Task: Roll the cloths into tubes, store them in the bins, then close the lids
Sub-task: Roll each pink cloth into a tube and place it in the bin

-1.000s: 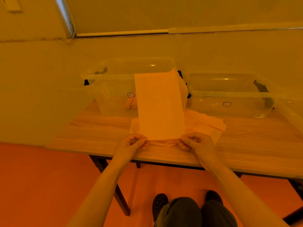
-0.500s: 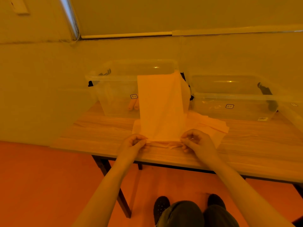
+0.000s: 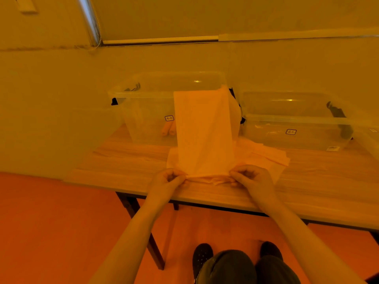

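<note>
At the centre of the frame a cloth (image 3: 203, 132) stands up from the table (image 3: 328, 181), its far edge raised in front of the left bin (image 3: 147, 119) and its near edge bunched low between the two hands. The left hand (image 3: 168, 180) pinches the near left corner, fingers curled round the fabric; the right hand (image 3: 251, 178) pinches the near right corner the same way. Both hands sit just above the table's near edge.

Under the held cloth lies a pile of more cloths (image 3: 266, 156), spread flat toward the right. The left bin is clear and lidless, and two rolled cloths (image 3: 169, 129) lie at its bottom, just left of the raised sheet. The right bin (image 3: 295, 121), centre right of the frame, is also clear and open; what it holds is too faint to tell.

At the bottom of the frame are the person's knees and dark shoes (image 3: 202, 256).
</note>
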`<state>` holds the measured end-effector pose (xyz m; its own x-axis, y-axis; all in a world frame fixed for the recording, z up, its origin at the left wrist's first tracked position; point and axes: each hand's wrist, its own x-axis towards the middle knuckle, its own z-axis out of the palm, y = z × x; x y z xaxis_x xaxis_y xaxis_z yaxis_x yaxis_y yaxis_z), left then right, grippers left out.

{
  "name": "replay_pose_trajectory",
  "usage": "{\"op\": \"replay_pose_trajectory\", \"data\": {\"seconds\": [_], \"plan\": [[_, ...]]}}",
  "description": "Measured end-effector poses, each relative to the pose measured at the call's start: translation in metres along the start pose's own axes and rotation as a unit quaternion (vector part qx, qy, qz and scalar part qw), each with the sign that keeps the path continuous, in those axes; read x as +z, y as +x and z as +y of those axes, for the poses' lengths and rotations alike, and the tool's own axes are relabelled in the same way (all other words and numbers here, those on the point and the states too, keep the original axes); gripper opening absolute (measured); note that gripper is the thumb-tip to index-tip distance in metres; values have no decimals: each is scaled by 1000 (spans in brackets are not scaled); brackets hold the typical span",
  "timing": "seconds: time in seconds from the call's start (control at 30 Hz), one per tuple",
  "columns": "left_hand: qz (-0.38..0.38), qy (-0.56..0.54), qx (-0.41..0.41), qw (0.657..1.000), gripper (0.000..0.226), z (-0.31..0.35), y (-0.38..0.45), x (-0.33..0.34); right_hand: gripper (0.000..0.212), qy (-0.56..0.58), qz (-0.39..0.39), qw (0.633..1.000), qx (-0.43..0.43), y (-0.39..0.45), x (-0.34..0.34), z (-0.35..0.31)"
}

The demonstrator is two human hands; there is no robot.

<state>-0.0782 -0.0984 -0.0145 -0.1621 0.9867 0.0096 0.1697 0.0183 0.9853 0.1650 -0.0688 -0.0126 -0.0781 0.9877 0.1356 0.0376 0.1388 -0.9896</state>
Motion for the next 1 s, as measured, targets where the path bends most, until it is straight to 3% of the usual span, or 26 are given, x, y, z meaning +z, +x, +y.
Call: {"op": "replay_pose_trajectory", "data": {"seconds": [0.47, 0.7, 0.9, 1.0], "plan": [[-2, -4, 10, 1000, 9, 1, -7, -1, 9, 34, 5, 999, 13, -4, -3, 1], [-5, 28, 22, 999, 15, -2, -5, 0, 12, -16, -5, 1000, 9, -2, -4, 3], [-16, -9, 6, 1000, 14, 1, -6, -1, 16, -60, -24, 998, 8, -5, -7, 0], [-21, -5, 14, 1000, 14, 1, -8, -2, 7, -39, -6, 999, -2, -4, -8, 1]]}}
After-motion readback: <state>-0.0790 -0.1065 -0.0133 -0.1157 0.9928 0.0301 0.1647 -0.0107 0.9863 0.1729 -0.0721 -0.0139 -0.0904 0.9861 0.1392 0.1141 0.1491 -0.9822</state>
